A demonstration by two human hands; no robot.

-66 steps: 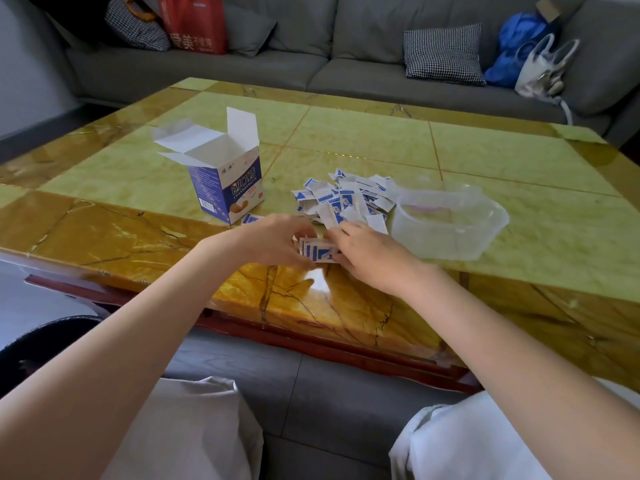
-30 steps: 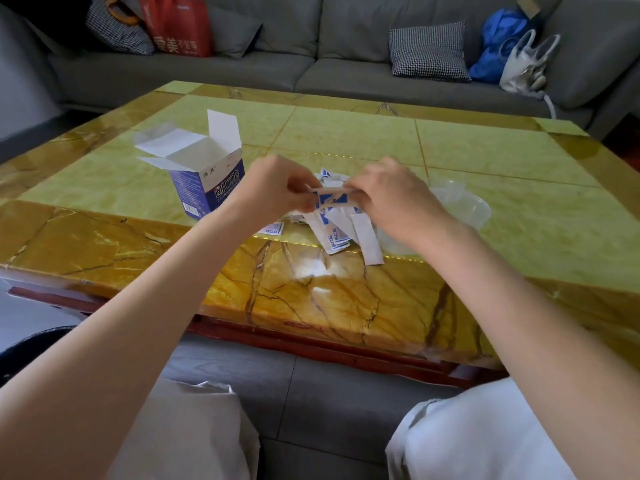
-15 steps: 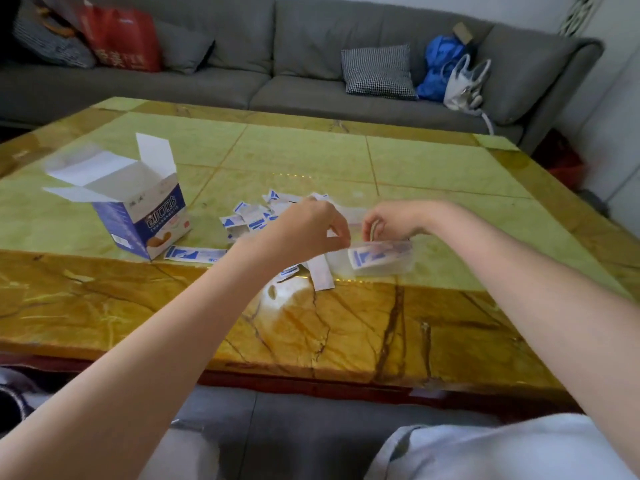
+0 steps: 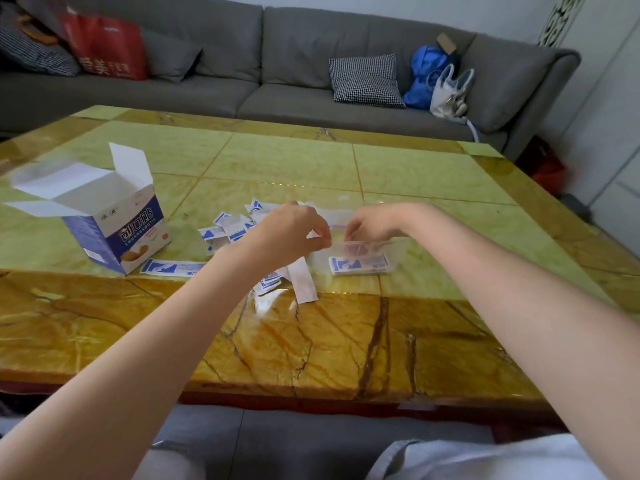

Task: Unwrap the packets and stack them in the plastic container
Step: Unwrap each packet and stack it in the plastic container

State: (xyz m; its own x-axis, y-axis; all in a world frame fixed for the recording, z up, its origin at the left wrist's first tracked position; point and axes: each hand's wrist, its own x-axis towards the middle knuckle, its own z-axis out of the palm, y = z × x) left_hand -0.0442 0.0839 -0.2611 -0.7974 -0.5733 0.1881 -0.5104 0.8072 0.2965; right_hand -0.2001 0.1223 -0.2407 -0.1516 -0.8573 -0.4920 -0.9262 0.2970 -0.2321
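Head view. The left hand [image 4: 287, 233] is raised just above the tabletop [image 4: 311, 341], its fingers curled with thumb and fingertips pinched together on a small white strip; what that strip is cannot be told. The right hand [image 4: 372, 226] reaches over the clear plastic container [image 4: 394, 254], fingers bent down at its far rim; whether they grip anything cannot be told.

The plastic container sits on the tabletop just right of the left hand. Inside it lies a flat stack of blue-and-white packets [image 4: 358, 264]. A loose pile of packets and wrappers [image 4: 232, 230] lies on the tabletop behind and left of the left hand. One long white strip [image 4: 304, 284] lies below the left hand, near the front edge of the green tile area. A single long packet [image 4: 173, 266] lies flat beside the open cardboard box [image 4: 117, 230], which stands at the left with its flaps up.

A grey sofa [image 4: 294, 64] runs behind the tabletop, carrying a checked cushion [image 4: 365, 81], a red bag [image 4: 107, 46] and a blue bag [image 4: 424, 74].
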